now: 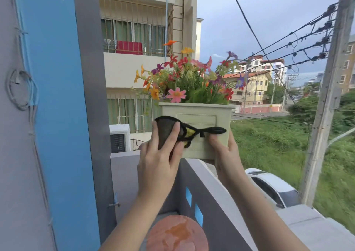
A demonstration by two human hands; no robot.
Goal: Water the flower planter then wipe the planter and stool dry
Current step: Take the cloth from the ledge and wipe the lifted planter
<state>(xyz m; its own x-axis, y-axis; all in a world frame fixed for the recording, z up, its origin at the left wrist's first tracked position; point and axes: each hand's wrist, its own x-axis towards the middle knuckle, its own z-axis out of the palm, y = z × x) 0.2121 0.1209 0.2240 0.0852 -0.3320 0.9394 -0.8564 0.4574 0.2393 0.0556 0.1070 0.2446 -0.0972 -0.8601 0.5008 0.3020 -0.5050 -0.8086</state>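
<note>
1. The pale green square plastic planter (221, 116) is up at the top of the grey balcony wall (211, 193), filled with mixed colourful flowers (188, 78). We cannot tell whether its base rests on the wall or is carried.
2. Left hand (159, 160): grip pinches a black-and-yellow cloth (167, 133) between the fingers and presses it on the planter's front-left face.
3. Right hand (226, 151): grip is curled round the planter's lower right corner, thumb on the front face, and steadies it.
4. Handling, as we judge it: the planter has stiff moulded walls and is probably slick where wet. With its fill and tall stems it looks top-heavy, and there is a drop beyond the wall, so a slip is costly.
5. The best hold looks like a low corner or under the base, as the right hand has it. We would not take it by the flowers, which are soft and bend.
6. The cloth is limp and light, so any bunch of it will do for a hold.
7. The round reddish-brown stool top (178, 233) is low in view with a darker wet-looking patch, likely still to be wiped.
8. Writing: we see no brand, label or readable text on the planter, cloth or stool.
</note>
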